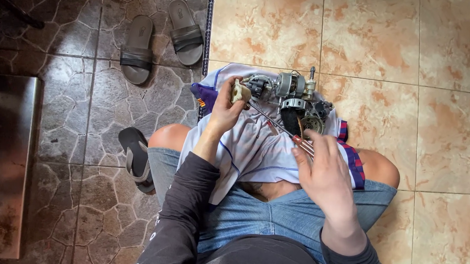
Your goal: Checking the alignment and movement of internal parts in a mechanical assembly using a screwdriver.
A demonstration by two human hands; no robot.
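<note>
A seated person's left hand (pixel 225 112) grips a small cream part (pixel 239 91); the right hand (pixel 325 170) holds a screwdriver (pixel 276 125) aimed at it. The motor (pixel 291 93) lies stripped on a cloth (pixel 256 147) across the lap, casing already off.

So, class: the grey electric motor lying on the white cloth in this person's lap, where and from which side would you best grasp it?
Grip the motor round its grey drum-shaped body, from above. Its shaft points away, and wires and loose parts crowd the near side.
</note>
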